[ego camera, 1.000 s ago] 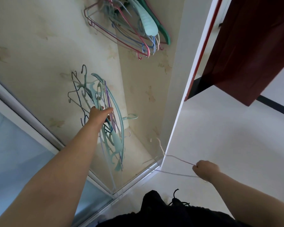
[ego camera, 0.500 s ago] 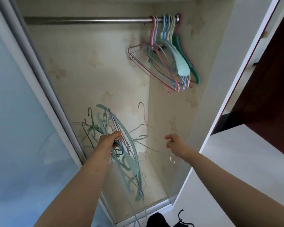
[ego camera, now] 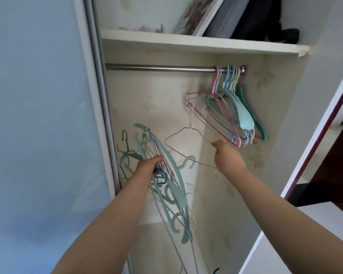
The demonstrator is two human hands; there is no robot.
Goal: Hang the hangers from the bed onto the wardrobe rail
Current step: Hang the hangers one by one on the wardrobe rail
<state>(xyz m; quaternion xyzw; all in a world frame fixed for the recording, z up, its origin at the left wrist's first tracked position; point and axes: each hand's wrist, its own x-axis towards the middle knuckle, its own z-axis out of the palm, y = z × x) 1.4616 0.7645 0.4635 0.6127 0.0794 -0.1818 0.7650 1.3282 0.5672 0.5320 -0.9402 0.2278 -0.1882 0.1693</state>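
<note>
Below the wardrobe rail (ego camera: 158, 67), left hand (ego camera: 150, 165) gripping hanger bundle (ego camera: 172, 186), right hand (ego camera: 227, 157) pinching pink wire hanger (ego camera: 188, 131)

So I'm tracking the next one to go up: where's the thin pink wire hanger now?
Mid-frame, the thin pink wire hanger is pinched by the right hand, below the rail and left of the hung hangers.

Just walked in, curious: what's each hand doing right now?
Left hand: closed, gripping a bundle of hangers.
Right hand: closed, pinching one thin pink wire hanger.
</note>
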